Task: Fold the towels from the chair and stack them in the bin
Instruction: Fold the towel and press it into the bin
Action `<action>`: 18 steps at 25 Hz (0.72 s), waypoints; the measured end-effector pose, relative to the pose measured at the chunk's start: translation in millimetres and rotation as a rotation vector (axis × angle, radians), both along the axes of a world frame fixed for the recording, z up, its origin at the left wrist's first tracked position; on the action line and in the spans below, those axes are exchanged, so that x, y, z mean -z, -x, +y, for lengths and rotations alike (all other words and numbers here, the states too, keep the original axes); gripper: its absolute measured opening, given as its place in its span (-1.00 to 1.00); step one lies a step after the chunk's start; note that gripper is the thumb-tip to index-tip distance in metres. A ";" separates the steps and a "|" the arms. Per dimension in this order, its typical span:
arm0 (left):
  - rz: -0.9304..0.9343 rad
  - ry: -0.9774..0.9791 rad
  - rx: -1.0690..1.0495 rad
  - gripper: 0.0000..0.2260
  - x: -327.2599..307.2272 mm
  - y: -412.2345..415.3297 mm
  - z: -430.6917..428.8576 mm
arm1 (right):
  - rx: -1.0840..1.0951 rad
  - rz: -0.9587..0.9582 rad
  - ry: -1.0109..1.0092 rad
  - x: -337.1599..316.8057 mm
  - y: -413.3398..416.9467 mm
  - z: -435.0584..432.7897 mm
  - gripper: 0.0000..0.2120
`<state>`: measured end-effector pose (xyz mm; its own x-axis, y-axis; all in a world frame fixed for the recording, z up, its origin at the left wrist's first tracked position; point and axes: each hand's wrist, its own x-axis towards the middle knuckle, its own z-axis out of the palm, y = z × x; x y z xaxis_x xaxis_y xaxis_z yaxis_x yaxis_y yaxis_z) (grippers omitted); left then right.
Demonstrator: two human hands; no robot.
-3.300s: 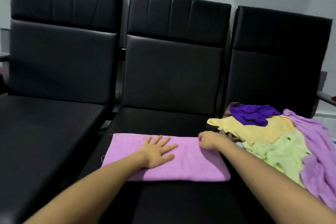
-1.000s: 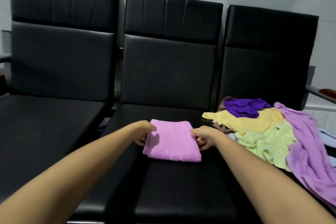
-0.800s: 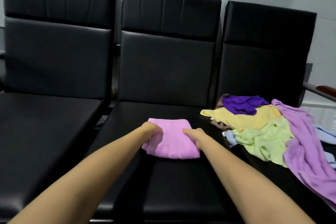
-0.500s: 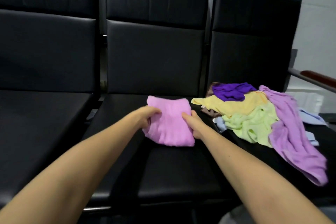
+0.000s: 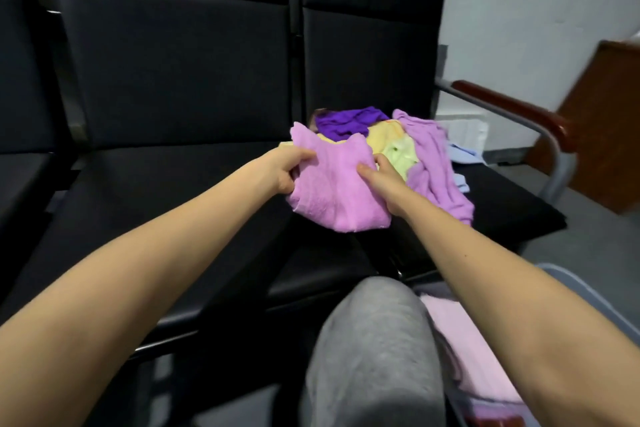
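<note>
A folded pink towel (image 5: 332,187) hangs in the air above the front of the black seats, sagging a little. My left hand (image 5: 285,166) grips its left edge and my right hand (image 5: 384,180) grips its right edge, thumb on top. Behind it on the right chair seat (image 5: 512,204) lies a loose pile of towels (image 5: 408,146): dark purple, yellow, light green, lilac and pale blue. At the lower right a grey-blue bin (image 5: 588,291) holds folded pink towels (image 5: 467,340), partly hidden by my right forearm.
Black padded chairs stand in a row; the middle seat (image 5: 166,198) is bare. A metal armrest with a brown wooden pad (image 5: 512,107) flanks the right chair. A brown wooden cabinet (image 5: 609,135) stands at the far right. My knee in grey trousers (image 5: 374,350) is below.
The pink towel went from a long strip on the middle seat to a small folded bundle. Both hands took its sides and lifted it off the seat toward the right; the view swung right and down.
</note>
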<state>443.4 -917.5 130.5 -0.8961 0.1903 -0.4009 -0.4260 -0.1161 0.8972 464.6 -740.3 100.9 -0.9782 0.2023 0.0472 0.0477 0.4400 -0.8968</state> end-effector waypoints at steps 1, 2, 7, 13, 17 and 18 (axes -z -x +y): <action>0.008 0.001 0.020 -0.87 -3.1 -4.0 19.1 | 0.028 0.001 -0.011 -4.7 -9.3 16.6 -0.79; 0.012 -0.007 0.044 -0.85 -5.5 -9.4 39.7 | 0.062 0.003 -0.015 -7.5 -18.2 35.4 -0.80; 0.032 -0.060 0.171 -0.84 -1.1 -60.8 145.9 | 0.230 -0.009 0.002 -9.5 -76.7 121.0 -0.76; -0.087 -0.235 0.389 -0.76 55.8 -123.6 249.4 | 0.439 -0.105 0.029 21.3 -170.0 221.7 -0.82; -0.403 -0.101 0.548 -0.82 114.5 -146.1 261.3 | 0.497 -0.230 0.101 79.4 -199.8 251.8 -0.83; -0.433 -0.044 0.529 -0.81 127.9 -143.9 260.8 | 0.481 -0.265 0.107 92.1 -199.7 252.5 -0.82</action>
